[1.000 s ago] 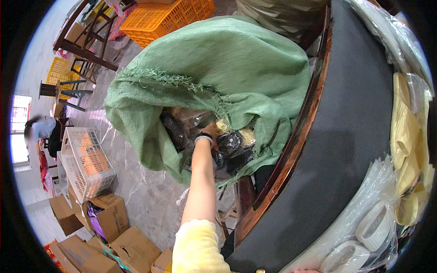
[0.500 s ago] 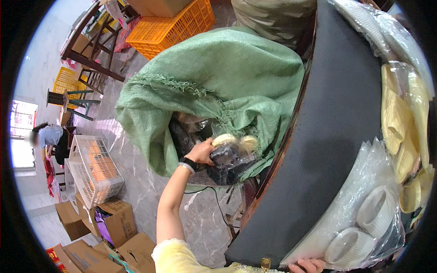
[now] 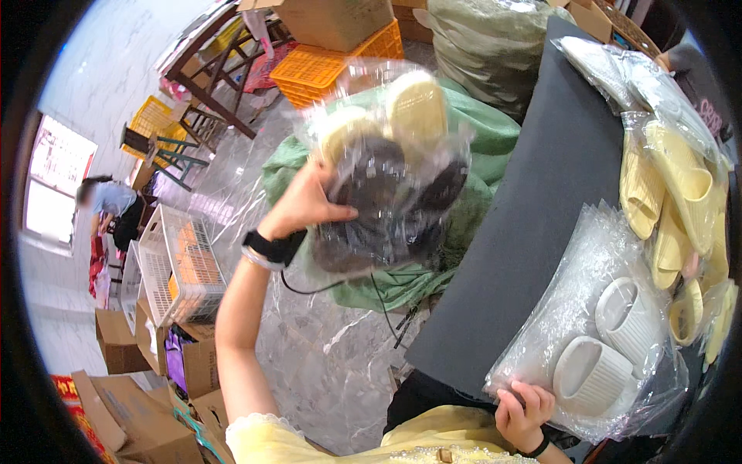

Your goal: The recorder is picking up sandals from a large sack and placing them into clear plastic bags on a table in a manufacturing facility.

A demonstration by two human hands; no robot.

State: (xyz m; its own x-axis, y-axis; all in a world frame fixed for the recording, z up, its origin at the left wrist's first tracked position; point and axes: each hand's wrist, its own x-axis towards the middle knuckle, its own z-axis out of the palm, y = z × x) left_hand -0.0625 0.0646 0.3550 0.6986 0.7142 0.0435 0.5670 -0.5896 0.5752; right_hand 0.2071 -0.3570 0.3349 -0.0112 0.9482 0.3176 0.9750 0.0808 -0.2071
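The table (image 3: 525, 201) runs as a dark grey, matte strip from the top right of the frame down to the lower centre, its edges bent by the lens. Along its right side lie yellow slippers (image 3: 679, 174), some in clear plastic, with bagged white footwear (image 3: 597, 71) above them. At the lower right of the frame, a clear bag (image 3: 553, 290) with two pale grey slippers lies flat on it. The right hand (image 3: 525, 414) has its bent fingers on this bag's lower left edge; whether it grips cannot be told.

In the centre of the frame the left hand (image 3: 305, 203) grips a plastic package (image 3: 386, 197), thumb in front, holding it over a green woven sack (image 3: 498, 127). Inside show pale yellow soles and dark, blurred shapes.

The floor (image 3: 336, 379) is grey and marbled. Left of centre stands a white crate (image 3: 189, 263) with orange contents; cardboard boxes (image 3: 127, 414) crowd the lower left. An orange crate (image 3: 309, 73) carrying a carton (image 3: 332, 23) stands at the top, left of a bulging pale sack (image 3: 487, 58). At the far left, a person (image 3: 114, 199) in light blue bends near a bright window (image 3: 58, 182).
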